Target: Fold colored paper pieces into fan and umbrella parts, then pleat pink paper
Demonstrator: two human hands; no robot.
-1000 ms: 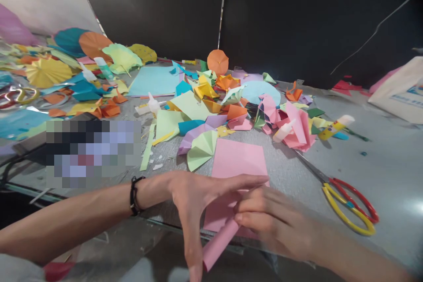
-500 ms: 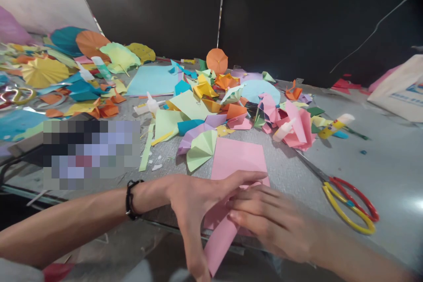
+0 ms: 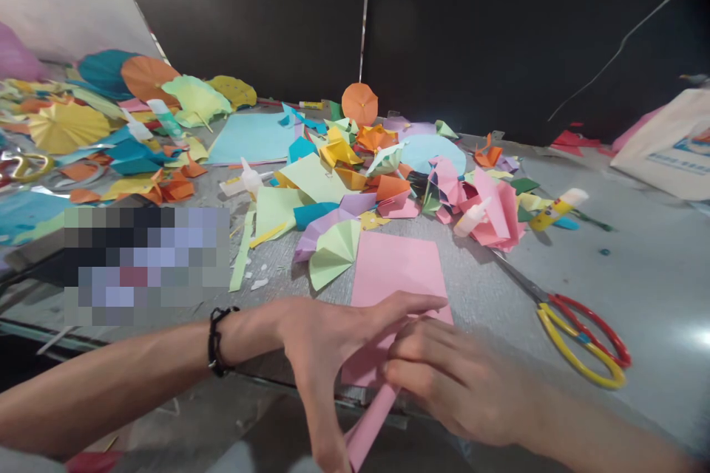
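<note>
A pink paper sheet (image 3: 396,270) lies at the near edge of the grey table (image 3: 637,288), its near part folded over and hanging off the edge. My left hand (image 3: 333,340) presses on the sheet with fingers stretched out across it and thumb pointing down over the edge. My right hand (image 3: 449,377) rests beside it, fingers curled and pinching the folded near part of the pink paper. A black band is on my left wrist.
Red-and-yellow scissors (image 3: 577,340) lie right of the sheet. A heap of folded coloured papers (image 3: 382,177) with small glue bottles (image 3: 471,218) fills the table's middle and left. A glue stick (image 3: 555,211) and a white bag (image 3: 665,148) lie to the right.
The folded pink flap under my hands shifted, widening and then narrowing again. My right-hand fingers moved slightly along the fold. My left hand stayed nearly in place.
</note>
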